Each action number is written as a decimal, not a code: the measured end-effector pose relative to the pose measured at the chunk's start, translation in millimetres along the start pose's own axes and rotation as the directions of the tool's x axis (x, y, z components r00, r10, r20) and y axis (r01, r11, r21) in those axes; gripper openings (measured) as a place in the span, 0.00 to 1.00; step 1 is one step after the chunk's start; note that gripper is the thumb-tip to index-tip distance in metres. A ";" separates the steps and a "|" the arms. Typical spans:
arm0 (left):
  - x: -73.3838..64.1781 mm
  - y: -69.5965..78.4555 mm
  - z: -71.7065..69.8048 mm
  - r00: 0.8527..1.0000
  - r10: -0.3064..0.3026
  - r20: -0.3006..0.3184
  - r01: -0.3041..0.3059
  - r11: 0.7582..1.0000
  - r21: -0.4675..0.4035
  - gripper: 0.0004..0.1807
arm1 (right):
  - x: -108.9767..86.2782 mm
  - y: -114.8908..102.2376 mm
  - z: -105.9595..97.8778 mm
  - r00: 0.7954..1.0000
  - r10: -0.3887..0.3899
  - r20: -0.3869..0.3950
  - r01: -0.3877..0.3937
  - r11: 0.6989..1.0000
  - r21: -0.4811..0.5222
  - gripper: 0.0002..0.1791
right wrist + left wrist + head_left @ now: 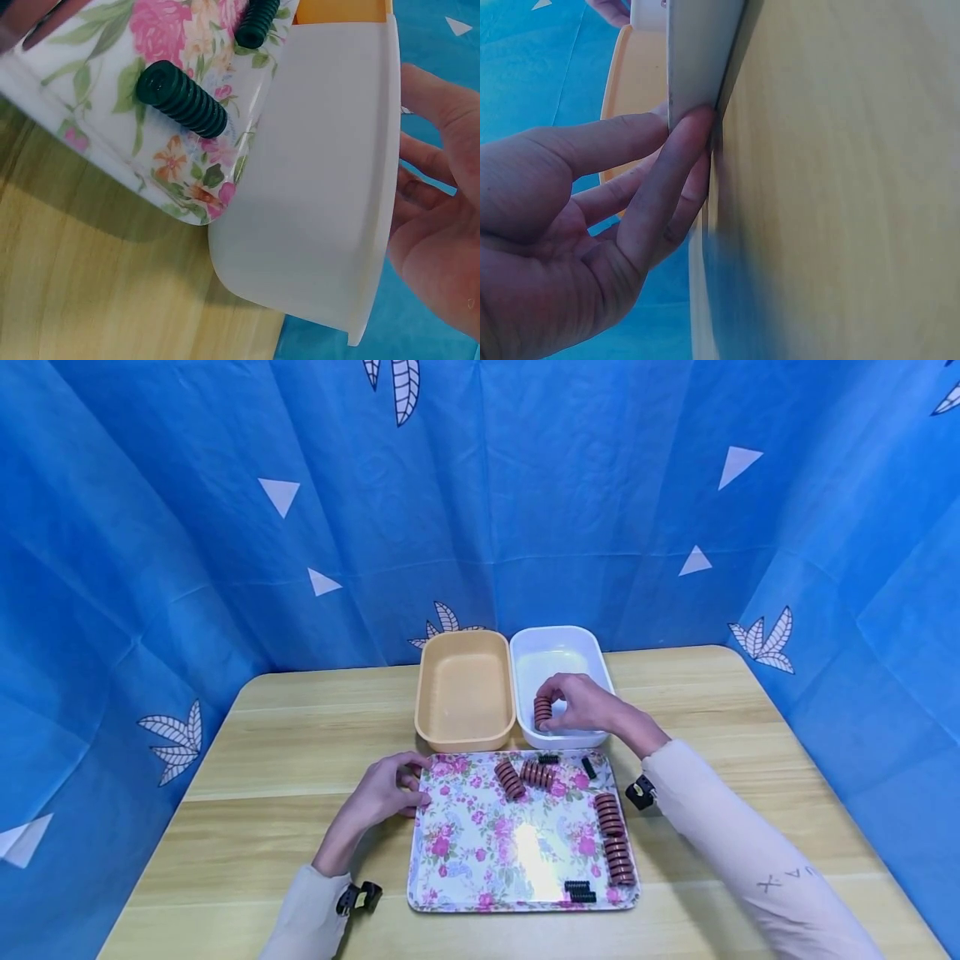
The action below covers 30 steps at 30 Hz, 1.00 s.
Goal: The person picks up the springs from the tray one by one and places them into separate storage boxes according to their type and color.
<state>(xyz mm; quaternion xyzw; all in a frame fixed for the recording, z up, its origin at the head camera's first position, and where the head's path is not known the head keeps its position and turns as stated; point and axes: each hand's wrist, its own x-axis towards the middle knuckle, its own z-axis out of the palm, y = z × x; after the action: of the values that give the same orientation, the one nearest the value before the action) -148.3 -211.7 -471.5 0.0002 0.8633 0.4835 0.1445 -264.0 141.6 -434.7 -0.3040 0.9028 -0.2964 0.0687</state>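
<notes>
My right hand (pixel 581 703) is inside the white bin (pixel 557 642), pinching a brown coil spring (pixel 542 712) between thumb and fingers. The right wrist view shows that hand (pixel 442 180) beyond the bin's wall, where the spring is hidden. With thumb and fingers, my left hand (pixel 384 792) grips the left edge of the flowered tray (pixel 465 868); the left wrist view shows the fingers at the tray's rim. On the tray lie several more brown springs (pixel 609 815) and several small dark green springs (pixel 184 99), some near the far edge and others at the right and front.
An orange bin (pixel 465 693) stands left of the white one, both just behind the tray. Wooden table (pixel 300 760) surrounds them, and a blue patterned curtain (pixel 480 510) hangs at the back and sides.
</notes>
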 end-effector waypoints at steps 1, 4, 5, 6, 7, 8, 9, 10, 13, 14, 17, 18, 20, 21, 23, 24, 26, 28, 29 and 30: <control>0.0 -0.3 0.0 1.000 -0.002 -0.003 0.002 1.000 0.003 0.25 | 0.3 -0.2 0.1 1.000 0.005 0.006 -0.005 1.000 0.001 0.23; 0.4 -1.1 0.1 1.000 -0.003 -0.011 0.003 1.000 0.017 0.25 | 2.0 0.6 1.1 1.000 0.011 0.020 -0.011 1.000 0.000 0.23; 0.5 -1.2 0.1 1.000 -0.003 -0.013 0.003 1.000 0.017 0.25 | 2.5 0.8 1.5 0.999 0.016 0.027 -0.016 1.000 0.001 0.23; 0.6 -1.5 0.0 1.000 -0.004 -0.012 0.004 1.000 0.014 0.25 | 3.0 1.3 1.9 0.999 0.019 0.035 -0.019 1.000 0.001 0.23; 0.8 -1.9 -0.1 1.000 -0.003 -0.010 0.003 1.000 0.009 0.25 | 3.5 1.8 2.5 0.999 0.022 0.041 -0.022 1.000 -0.001 0.23; 0.8 -2.2 -0.1 1.000 -0.002 -0.009 0.002 1.000 0.005 0.25 | 3.8 2.2 3.2 0.998 0.025 0.049 -0.025 1.000 -0.005 0.23; 0.6 -2.4 -0.3 1.000 0.001 -0.006 -0.001 1.000 0.003 0.25 | 4.3 2.8 4.0 0.998 0.029 0.057 -0.029 1.000 -0.008 0.23; 0.6 -2.7 -0.4 1.000 0.000 -0.003 0.000 1.000 -0.003 0.25 | 4.6 3.3 4.8 0.998 0.032 0.062 -0.031 0.999 -0.010 0.23; 1.6 -2.8 -0.1 1.000 -0.001 0.001 0.001 1.000 -0.010 0.25 | 5.2 6.1 6.8 0.997 0.028 0.075 -0.027 0.999 -0.021 0.23; 1.6 -2.7 0.0 1.000 -0.001 0.000 0.001 1.000 -0.009 0.25 | 5.4 6.8 7.4 0.997 0.026 0.079 -0.024 0.999 -0.026 0.22; 1.8 -2.5 0.0 1.000 0.003 -0.002 -0.003 1.000 -0.004 0.25 | 5.3 7.5 8.8 0.996 0.023 0.091 -0.019 0.999 -0.039 0.21; 1.6 -2.3 0.1 1.000 0.005 -0.003 -0.005 1.000 -0.003 0.25 | 5.1 7.2 9.0 0.995 0.024 0.096 -0.020 0.999 -0.041 0.21; 1.0 -1.6 0.1 1.000 0.010 -0.003 -0.010 1.000 0.002 0.25 | 4.7 6.4 8.9 0.994 0.032 0.101 -0.028 0.999 -0.039 0.21; 0.7 -1.2 0.2 1.000 0.013 -0.003 -0.013 1.000 0.006 0.25 | 4.4 5.6 8.4 0.994 0.037 0.099 -0.033 0.999 -0.033 0.21; 0.2 -0.7 0.3 1.000 0.013 -0.002 -0.013 1.000 0.004 0.25 | 4.1 3.9 6.7 0.995 0.045 0.091 -0.044 0.999 -0.020 0.22; 0.1 -0.5 0.4 1.000 0.012 -0.002 -0.012 1.000 0.004 0.25 | 4.0 2.8 5.6 0.995 0.047 0.085 -0.046 0.999 -0.012 0.22; 0.2 -0.6 0.4 1.000 0.010 -0.005 -0.010 1.000 0.008 0.25 | 3.9 0.3 3.1 0.996 0.048 0.073 -0.048 0.999 -0.002 0.24; 0.5 -0.7 0.3 1.000 0.008 -0.005 -0.008 1.000 0.009 0.25 | 3.8 -1.5 0.8 0.997 0.043 0.065 -0.043 0.999 0.002 0.24; 0.7 -0.7 0.3 1.000 0.007 -0.005 -0.007 1.000 0.009 0.25 | 3.6 -2.3 0.0 0.997 0.041 0.062 -0.041 0.999 0.003 0.25; 0.9 -0.7 0.2 1.000 0.006 -0.006 -0.006 1.000 0.010 0.25 | 3.1 -3.1 -0.8 0.998 0.037 0.060 -0.037 0.999 0.004 0.25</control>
<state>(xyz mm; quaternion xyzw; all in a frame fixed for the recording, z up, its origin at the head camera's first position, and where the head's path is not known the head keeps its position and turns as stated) -149.0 -211.8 -472.4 0.0021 0.8662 0.4795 0.1407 -265.2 138.1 -432.1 -0.2956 0.9050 -0.2884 0.1019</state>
